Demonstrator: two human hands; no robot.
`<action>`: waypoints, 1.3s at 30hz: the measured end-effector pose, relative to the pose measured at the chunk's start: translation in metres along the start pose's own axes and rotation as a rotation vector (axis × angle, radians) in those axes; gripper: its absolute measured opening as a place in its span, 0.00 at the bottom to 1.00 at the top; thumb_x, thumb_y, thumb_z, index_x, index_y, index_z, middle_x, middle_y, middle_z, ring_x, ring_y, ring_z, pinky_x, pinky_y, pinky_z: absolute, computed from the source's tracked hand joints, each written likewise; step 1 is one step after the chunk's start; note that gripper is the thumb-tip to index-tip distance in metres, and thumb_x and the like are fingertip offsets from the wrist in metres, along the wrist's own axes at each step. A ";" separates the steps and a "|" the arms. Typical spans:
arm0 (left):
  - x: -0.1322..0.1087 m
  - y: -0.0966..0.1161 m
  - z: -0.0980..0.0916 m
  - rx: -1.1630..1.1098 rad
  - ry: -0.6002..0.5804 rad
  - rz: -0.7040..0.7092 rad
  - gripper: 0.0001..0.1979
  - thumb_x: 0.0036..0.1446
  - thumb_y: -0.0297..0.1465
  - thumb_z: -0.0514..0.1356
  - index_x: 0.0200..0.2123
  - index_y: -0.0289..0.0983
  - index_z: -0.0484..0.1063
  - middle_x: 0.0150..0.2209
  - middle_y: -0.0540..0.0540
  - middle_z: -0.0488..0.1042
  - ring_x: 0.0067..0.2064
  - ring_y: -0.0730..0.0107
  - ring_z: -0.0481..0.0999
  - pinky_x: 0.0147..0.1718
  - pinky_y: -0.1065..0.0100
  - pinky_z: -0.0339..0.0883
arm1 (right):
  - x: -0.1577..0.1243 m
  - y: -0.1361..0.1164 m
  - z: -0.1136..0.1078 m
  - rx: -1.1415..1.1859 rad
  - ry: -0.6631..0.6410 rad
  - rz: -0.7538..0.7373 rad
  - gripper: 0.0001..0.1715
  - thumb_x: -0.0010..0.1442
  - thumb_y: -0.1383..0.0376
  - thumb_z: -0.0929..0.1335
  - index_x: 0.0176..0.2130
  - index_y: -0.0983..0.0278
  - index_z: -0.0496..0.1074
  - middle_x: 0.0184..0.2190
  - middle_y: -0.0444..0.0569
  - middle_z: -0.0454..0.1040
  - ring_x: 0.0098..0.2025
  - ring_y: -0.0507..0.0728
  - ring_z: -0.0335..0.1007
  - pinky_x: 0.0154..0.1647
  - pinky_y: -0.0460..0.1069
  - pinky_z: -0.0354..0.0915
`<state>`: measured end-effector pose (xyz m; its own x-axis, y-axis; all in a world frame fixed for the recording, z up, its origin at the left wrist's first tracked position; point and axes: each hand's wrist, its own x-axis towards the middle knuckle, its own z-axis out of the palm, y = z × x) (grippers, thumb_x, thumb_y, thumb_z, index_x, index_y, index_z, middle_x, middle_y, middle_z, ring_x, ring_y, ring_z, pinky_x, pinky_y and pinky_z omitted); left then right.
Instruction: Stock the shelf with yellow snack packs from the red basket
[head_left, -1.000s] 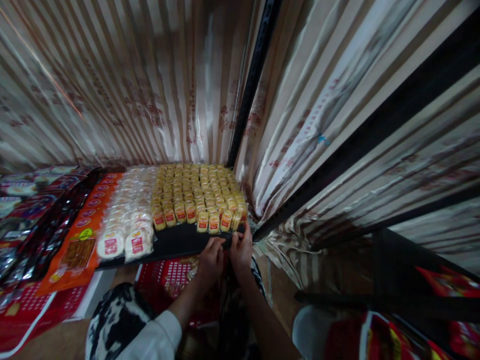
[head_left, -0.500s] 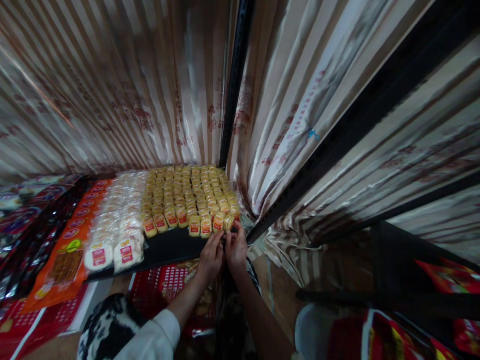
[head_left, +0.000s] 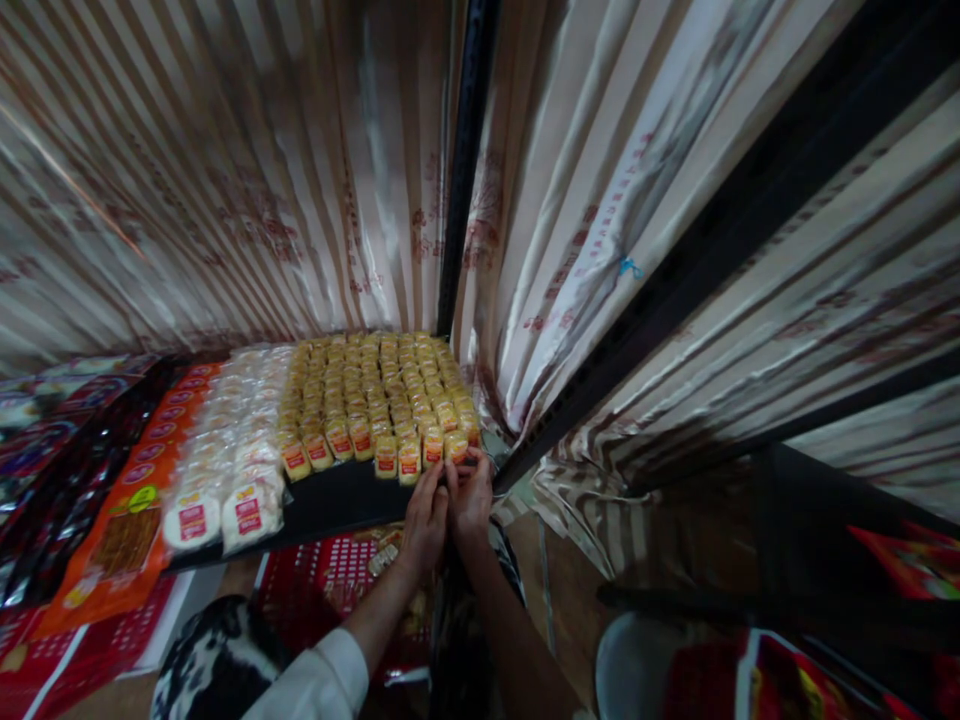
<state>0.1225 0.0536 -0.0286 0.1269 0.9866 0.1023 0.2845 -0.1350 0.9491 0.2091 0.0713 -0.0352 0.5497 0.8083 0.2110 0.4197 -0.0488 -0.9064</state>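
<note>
Small yellow wrapped cakes (head_left: 358,395) with red labels stand in tight rows on a black shelf (head_left: 330,510). At the front right end, both my hands close around one wrapped cake (head_left: 455,446). My left hand (head_left: 426,515) has its fingertips at the cake's lower left side. Curled round its right side and base is my right hand (head_left: 471,502). That cake stands roughly in line with the front row, its label side toward me. My fingers partly hide its lower part.
Left of the cakes lie white round wrapped cakes (head_left: 251,515), an orange snack packet (head_left: 120,540) and dark shiny packets (head_left: 67,480). Below the shelf is a red perforated basket (head_left: 300,580). Black metal posts (head_left: 469,150) and striped curtains (head_left: 337,180) stand behind and to the right.
The cake in my fingers has turned from an angle to face me, beside the front row. Both hands stay close together at that corner. The view has shifted slightly.
</note>
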 end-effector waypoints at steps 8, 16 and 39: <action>0.004 0.002 -0.008 0.090 -0.049 -0.003 0.23 0.59 0.32 0.45 0.55 0.32 0.62 0.56 0.37 0.64 0.59 0.62 0.60 0.59 0.55 0.50 | 0.004 -0.004 0.003 -0.082 0.046 -0.115 0.12 0.59 0.56 0.61 0.36 0.63 0.62 0.37 0.50 0.64 0.34 0.54 0.65 0.40 0.52 0.65; 0.003 -0.005 -0.004 0.056 -0.076 0.006 0.22 0.59 0.33 0.45 0.55 0.33 0.63 0.58 0.38 0.62 0.59 0.63 0.60 0.60 0.56 0.50 | 0.004 -0.002 0.003 -0.156 0.046 -0.219 0.12 0.61 0.58 0.58 0.37 0.62 0.63 0.39 0.51 0.65 0.41 0.56 0.63 0.41 0.51 0.64; -0.007 -0.026 -0.023 0.664 0.257 0.461 0.27 0.53 0.16 0.48 0.56 0.35 0.58 0.49 0.37 0.63 0.52 0.63 0.64 0.47 0.60 0.68 | 0.003 0.001 0.003 -0.159 0.075 -0.310 0.16 0.62 0.61 0.59 0.47 0.65 0.65 0.41 0.54 0.65 0.43 0.56 0.64 0.47 0.54 0.62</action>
<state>0.0920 0.0521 -0.0474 0.1702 0.7990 0.5767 0.7661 -0.4754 0.4325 0.2089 0.0754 -0.0369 0.4275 0.7540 0.4987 0.6788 0.0965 -0.7279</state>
